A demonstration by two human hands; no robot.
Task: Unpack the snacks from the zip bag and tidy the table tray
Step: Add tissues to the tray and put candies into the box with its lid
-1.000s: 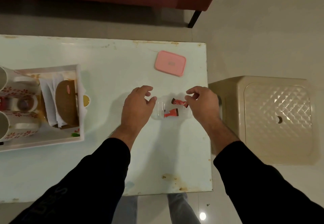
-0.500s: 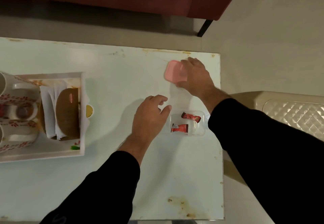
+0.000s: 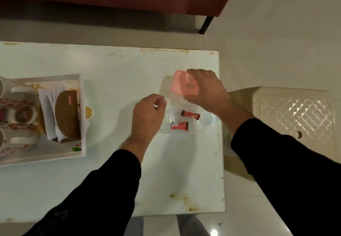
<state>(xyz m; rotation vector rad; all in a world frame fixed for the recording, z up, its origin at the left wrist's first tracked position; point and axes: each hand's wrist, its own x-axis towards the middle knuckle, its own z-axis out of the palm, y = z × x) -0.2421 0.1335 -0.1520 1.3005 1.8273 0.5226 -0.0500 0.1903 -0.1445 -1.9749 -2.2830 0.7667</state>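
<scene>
White table (image 3: 114, 80) filling left and centre of frame; surface scuffed, rust-coloured stains showing near lower right corner and along upper edge. White tray (image 3: 46, 159) sitting at left of frame, partly cut off by frame edge, bearing mugs, paper napkins and brown item. Clear plastic container (image 3: 181, 131) lying right of centre, near table's right edge, two red snack packets inside. Tray and container lying well apart, bare tabletop between.
</scene>
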